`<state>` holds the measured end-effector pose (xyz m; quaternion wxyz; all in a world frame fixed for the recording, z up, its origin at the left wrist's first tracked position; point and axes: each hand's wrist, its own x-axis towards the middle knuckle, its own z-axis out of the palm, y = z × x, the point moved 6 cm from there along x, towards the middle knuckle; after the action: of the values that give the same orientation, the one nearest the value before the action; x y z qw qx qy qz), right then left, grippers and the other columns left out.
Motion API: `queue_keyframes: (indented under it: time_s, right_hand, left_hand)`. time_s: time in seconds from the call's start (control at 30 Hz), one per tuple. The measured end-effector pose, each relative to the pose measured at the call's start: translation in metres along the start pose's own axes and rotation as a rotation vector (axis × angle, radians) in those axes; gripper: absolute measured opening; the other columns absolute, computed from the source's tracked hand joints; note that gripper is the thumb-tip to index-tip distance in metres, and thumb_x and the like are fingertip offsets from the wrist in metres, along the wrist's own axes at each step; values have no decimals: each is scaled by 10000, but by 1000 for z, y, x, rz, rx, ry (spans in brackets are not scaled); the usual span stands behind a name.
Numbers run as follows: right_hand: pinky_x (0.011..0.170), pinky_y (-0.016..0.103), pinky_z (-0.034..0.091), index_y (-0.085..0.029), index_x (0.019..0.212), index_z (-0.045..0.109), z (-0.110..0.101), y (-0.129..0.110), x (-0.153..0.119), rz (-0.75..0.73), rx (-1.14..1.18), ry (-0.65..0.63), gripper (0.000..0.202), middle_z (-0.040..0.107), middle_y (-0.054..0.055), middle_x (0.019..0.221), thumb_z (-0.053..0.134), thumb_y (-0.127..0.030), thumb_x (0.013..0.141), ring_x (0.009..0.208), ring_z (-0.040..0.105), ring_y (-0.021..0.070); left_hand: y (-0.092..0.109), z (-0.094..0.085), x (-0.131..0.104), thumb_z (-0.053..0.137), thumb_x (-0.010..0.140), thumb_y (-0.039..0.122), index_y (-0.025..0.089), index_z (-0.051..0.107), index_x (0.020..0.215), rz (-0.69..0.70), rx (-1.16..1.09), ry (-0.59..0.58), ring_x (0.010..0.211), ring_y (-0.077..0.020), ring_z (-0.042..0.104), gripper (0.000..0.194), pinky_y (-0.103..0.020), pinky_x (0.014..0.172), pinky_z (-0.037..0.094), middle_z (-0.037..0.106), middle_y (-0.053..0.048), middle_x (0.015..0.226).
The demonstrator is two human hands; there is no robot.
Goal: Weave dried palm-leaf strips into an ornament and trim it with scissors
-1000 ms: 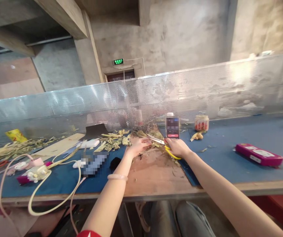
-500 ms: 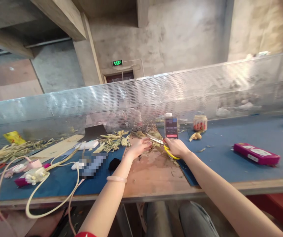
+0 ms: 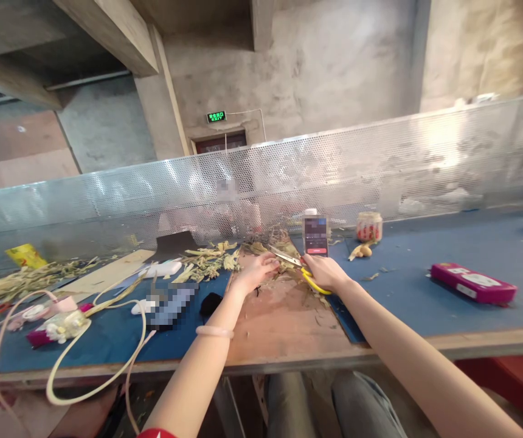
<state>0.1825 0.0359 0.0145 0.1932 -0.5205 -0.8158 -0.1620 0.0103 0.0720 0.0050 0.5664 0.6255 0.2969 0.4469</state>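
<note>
Yellow-handled scissors (image 3: 298,263) over brown board (image 3: 284,328), gripped in right hand (image 3: 326,274), blades (image 3: 287,258) pointing away and left. Left hand (image 3: 255,272) beside blades, partly curled; whether it grips anything, cannot tell. Smartphone (image 3: 317,243) upright just beyond right hand. Dried plant pieces (image 3: 216,258) left of board on blue tabletop (image 3: 401,304). Transparent jar (image 3: 370,227) right of smartphone; magenta box (image 3: 474,284) farther right.

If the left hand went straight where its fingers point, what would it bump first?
Probably the scissors: their blades lie close by the fingertips of the left hand. Depth is hard to judge here, though.
</note>
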Motion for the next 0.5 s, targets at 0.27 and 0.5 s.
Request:
queue_keyframes:
  time_s: [0.27,0.5]
  right_hand:
    - [609,245,349,-168,970,479,0,0,-1,-31,-7,34,299,642,93,925,376,-425,858,826,604,217]
    - [608,252,353,-168,989,482,0,0,0,-24,-19,31,331,646,95,920,348,-445,867,819,608,220]
  left_hand:
    - [5,6,-3,729,623,319,172,598,952,2,57,-46,750,-106,553,383,-227,661,393,596,-26,894]
    - [3,6,-3,724,639,292,174,586,949,6,25,-54,744,-96,542,359,-221,655,398,579,-12,884]
